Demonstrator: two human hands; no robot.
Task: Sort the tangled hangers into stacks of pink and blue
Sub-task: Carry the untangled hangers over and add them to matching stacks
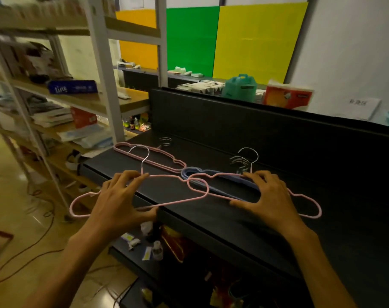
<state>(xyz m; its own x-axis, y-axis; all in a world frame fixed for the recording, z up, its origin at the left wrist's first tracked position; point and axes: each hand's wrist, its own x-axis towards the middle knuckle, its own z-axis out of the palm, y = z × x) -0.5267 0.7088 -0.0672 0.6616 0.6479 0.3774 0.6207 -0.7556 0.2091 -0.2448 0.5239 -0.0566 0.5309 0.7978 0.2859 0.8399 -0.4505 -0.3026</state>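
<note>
Right now your left hand [120, 196] holds a pink hanger [167, 177] out past the left edge of the black desk [233, 221]; your fingers [133, 177] curl over its top wire by the neck of the hook and your thumb presses up under the bottom bar, so most of that hanger hangs over the floor. Your right hand [269, 196] grips a second pink hanger [309, 202] the same way, fingers over the top by its hook and thumb under the lower bar, above the desk surface. The two pink hangers overlap at their inner ends, between your hands, the loops crossing each other there; whether they are hooked together you cannot tell from this view. Both metal hooks stand upright above your knuckles.

Directly beneath the right-hand hanger lies the blue stack [193, 172], several blue hangers lying flat on the desk with their metal hooks bunched together at the back. Further left and back, close to the desk's raised rear wall, lies the pink stack [149, 156], flat, its far end touching or just beside the near end of the blue stack. A wooden shelving unit [82, 101] with boxes and papers stands to your left, and coloured sheets of yellow and green [192, 38] cover the windows behind
</note>
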